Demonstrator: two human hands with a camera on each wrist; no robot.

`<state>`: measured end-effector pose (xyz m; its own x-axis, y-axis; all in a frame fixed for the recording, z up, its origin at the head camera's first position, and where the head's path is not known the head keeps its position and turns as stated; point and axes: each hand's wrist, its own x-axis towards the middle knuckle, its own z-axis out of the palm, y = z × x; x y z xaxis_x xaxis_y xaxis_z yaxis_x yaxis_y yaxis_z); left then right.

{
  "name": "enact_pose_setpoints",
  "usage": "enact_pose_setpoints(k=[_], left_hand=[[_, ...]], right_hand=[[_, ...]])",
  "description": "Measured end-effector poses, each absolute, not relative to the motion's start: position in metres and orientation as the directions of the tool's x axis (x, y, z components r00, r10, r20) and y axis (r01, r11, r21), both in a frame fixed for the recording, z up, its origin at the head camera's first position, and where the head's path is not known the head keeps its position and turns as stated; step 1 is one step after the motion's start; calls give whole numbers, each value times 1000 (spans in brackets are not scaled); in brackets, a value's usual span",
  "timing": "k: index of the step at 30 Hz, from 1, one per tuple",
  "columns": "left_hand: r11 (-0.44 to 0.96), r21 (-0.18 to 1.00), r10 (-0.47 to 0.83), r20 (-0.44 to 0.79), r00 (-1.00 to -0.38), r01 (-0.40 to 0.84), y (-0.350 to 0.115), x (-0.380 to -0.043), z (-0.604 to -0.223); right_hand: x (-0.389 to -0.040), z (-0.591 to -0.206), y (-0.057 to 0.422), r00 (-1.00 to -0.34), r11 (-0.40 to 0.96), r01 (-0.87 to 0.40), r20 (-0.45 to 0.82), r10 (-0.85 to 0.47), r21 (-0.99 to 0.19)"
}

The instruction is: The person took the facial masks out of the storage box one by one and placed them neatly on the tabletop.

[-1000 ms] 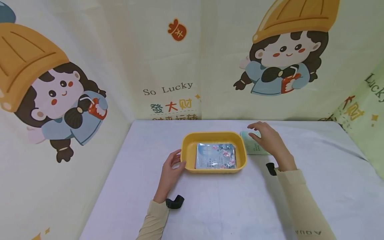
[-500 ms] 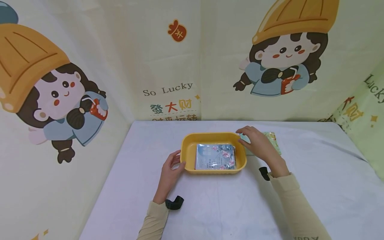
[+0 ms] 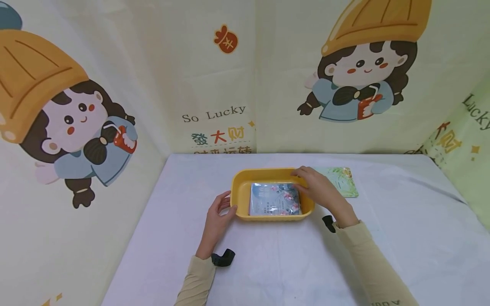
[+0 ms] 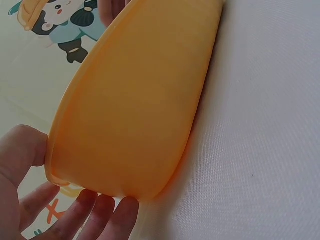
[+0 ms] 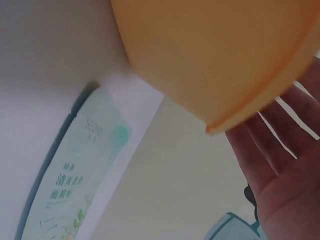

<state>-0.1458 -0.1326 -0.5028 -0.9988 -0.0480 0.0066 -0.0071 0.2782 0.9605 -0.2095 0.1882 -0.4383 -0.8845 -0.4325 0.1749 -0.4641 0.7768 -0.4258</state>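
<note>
A yellow plastic tray holds a glossy blue packet printed with pink flowers. My left hand grips the tray's left end; in the left wrist view its thumb is on the rim and its fingers lie along the end wall. Over the tray's right end, my right hand reaches across the rim with loosely bent fingers, near the blue packet's far right corner. The right wrist view shows its palm beyond the rim. A green face mask packet lies right of the tray, partly behind that hand.
A white cloth covers the table, with its far edge just behind the tray. Cream fabric printed with cartoon figures hangs at the back and sides. Each wrist wears a small black device.
The right hand has moved left from over the green packet to over the tray's right end, uncovering more of that packet. The left hand and tray have stayed in place.
</note>
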Motion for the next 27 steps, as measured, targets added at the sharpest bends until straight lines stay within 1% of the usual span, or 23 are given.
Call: enact_pose_setpoints(k=[5, 9, 20, 27], left_hand=[[279, 960, -54, -1, -999, -16, -131, -146, -502], [275, 961, -54, -2, -999, -17, -132, -146, -502], [274, 962, -56, -1, -998, -17, -132, -144, -501], [275, 961, -52, -3, -999, -17, -132, -144, -500]], right_hand=[[-211, -445, 180, -881, 787, -467, 133, -455, -404], [-211, -453, 176, -876, 782, -470, 103, -472, -410], [-208, -462, 168, -860, 776, -497, 97, -502, -388], [-210, -466, 164, -848, 782, -522, 112, -518, -340]])
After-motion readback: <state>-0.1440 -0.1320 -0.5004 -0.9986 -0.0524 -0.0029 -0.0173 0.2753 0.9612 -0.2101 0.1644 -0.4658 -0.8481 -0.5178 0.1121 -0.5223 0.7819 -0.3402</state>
